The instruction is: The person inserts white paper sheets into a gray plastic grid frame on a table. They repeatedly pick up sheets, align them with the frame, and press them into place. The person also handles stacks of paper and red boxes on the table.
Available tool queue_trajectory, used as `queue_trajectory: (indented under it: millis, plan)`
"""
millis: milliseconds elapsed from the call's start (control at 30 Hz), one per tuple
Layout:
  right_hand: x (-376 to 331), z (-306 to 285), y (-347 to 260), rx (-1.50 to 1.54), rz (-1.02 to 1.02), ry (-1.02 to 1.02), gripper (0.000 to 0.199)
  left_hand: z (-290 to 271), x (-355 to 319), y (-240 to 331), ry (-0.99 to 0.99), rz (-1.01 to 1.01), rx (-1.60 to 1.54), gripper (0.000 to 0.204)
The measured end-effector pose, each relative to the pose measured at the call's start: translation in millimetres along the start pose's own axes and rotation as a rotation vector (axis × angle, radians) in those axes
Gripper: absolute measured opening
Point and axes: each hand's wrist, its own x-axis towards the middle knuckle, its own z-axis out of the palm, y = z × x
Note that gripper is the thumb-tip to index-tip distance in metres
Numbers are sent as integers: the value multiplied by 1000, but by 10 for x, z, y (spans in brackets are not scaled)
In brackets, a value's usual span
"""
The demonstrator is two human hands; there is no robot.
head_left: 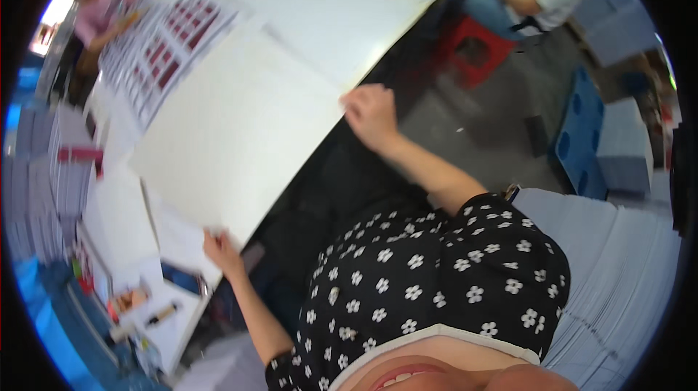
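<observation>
A long white table (pixel 342 6) runs across the view, and on it lies a big white sheet (pixel 233 122) near its edge. The right hand (pixel 369 115) pinches the sheet's far corner with closed fingers. The left hand (pixel 220 249) grips its near corner, fingers pressed on the paper.

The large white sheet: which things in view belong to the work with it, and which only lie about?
In hand:
large white sheet
left hand, gripping its near corner
right hand, gripping its far edge

Lying about:
printed sheets with red blocks
red stool
blue crate
</observation>
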Motion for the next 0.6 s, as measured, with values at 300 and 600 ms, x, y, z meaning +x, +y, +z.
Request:
queue_trajectory:
  millis: [300,600]
  plan:
    - [369,150,-51,-56,-49,-105,35,-238,122,503,-218,-86,182,48]
    - [618,322,-95,-153,-55,-299,25,-201,170,588,-268,-70,286,45]
